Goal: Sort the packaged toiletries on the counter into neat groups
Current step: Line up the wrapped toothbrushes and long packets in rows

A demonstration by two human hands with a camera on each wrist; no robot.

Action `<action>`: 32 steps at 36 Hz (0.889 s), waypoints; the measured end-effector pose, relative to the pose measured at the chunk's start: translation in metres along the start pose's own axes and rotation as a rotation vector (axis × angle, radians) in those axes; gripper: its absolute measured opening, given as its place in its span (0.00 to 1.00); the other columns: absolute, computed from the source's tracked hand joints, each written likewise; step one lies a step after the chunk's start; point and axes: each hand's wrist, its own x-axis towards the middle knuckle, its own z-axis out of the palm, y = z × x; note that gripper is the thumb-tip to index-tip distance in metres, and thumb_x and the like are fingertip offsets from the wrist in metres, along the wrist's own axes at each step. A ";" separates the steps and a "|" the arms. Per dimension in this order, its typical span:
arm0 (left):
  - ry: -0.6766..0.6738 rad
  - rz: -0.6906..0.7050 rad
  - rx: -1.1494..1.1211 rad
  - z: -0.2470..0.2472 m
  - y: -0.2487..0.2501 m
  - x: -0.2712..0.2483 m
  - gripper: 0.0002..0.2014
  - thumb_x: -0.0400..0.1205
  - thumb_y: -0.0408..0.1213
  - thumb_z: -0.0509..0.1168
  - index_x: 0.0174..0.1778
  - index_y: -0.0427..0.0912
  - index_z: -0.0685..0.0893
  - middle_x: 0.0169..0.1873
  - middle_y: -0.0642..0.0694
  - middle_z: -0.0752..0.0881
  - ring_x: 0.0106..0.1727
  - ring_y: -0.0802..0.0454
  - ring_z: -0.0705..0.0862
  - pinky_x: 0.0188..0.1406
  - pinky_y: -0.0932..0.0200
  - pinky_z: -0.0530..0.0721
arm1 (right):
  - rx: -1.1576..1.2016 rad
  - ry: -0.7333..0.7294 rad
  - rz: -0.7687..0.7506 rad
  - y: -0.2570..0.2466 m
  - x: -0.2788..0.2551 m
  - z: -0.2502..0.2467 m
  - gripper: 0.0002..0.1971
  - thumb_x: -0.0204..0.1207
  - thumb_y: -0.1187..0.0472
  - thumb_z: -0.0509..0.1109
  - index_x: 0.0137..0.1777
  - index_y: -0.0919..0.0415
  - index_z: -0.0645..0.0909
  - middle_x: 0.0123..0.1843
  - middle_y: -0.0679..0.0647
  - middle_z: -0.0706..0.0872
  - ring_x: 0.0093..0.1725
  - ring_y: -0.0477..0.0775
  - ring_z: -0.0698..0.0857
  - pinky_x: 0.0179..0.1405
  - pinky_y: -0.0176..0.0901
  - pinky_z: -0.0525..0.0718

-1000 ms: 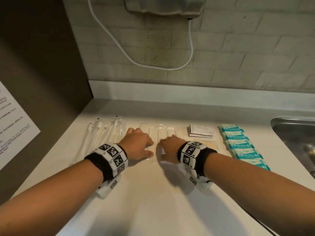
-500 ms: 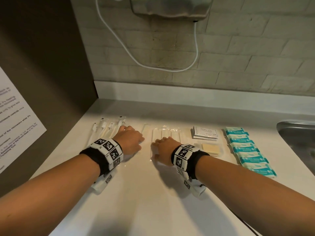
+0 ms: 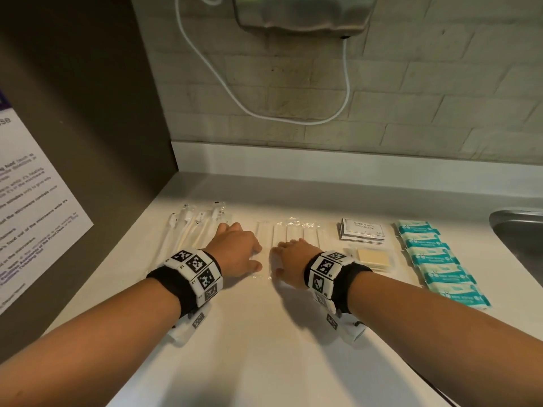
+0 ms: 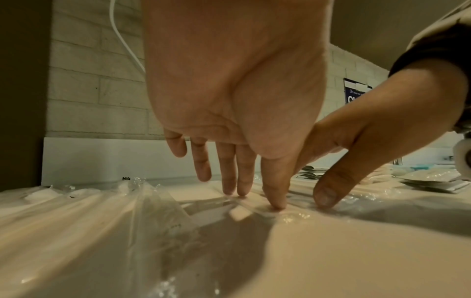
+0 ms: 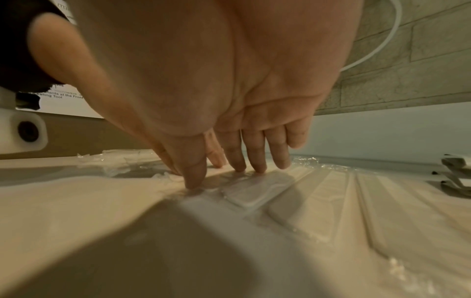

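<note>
Clear-wrapped white sticks lie side by side mid-counter. My left hand presses the left packets with straight fingertips, thumb and two fingers touching the plastic. My right hand rests straight fingers on the packets just right of it. A row of wrapped toothbrushes lies to the left. Right of the sticks sit a shampoo sachet stack, tan squares in clear wrap, and a column of teal packets.
A dark side panel with a printed notice bounds the counter on the left. A steel sink sits at the right edge. A wall-mounted unit with a white cable hangs over the brick backsplash.
Both hands stay pressed on the stick packets and have shifted slightly left. The head view has tilted up and drawn nearer.
</note>
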 end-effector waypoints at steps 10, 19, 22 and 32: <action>0.085 0.007 -0.004 -0.018 0.001 -0.012 0.26 0.74 0.64 0.67 0.66 0.58 0.82 0.65 0.57 0.83 0.72 0.51 0.69 0.73 0.45 0.55 | 0.069 -0.061 0.013 -0.002 -0.003 -0.008 0.21 0.79 0.51 0.64 0.70 0.56 0.75 0.65 0.55 0.80 0.65 0.61 0.80 0.69 0.52 0.72; 0.161 -0.150 0.013 -0.046 -0.052 -0.032 0.16 0.82 0.55 0.62 0.65 0.61 0.82 0.68 0.55 0.82 0.72 0.50 0.71 0.70 0.47 0.60 | 0.045 0.040 -0.011 -0.022 0.009 -0.022 0.23 0.78 0.48 0.65 0.71 0.55 0.75 0.62 0.54 0.84 0.61 0.57 0.82 0.60 0.49 0.79; 0.153 -0.186 -0.032 -0.047 -0.067 -0.042 0.16 0.82 0.51 0.64 0.66 0.59 0.83 0.69 0.53 0.82 0.71 0.48 0.72 0.71 0.47 0.64 | 0.051 0.083 -0.061 -0.040 0.017 -0.028 0.22 0.79 0.48 0.63 0.70 0.57 0.76 0.62 0.55 0.83 0.60 0.58 0.82 0.55 0.49 0.81; 0.084 -0.155 0.031 -0.016 -0.074 -0.060 0.19 0.80 0.47 0.65 0.69 0.57 0.81 0.66 0.56 0.82 0.67 0.50 0.72 0.65 0.53 0.69 | -0.028 0.019 -0.206 -0.085 0.051 -0.019 0.23 0.78 0.42 0.61 0.69 0.52 0.76 0.67 0.55 0.80 0.66 0.60 0.78 0.64 0.53 0.74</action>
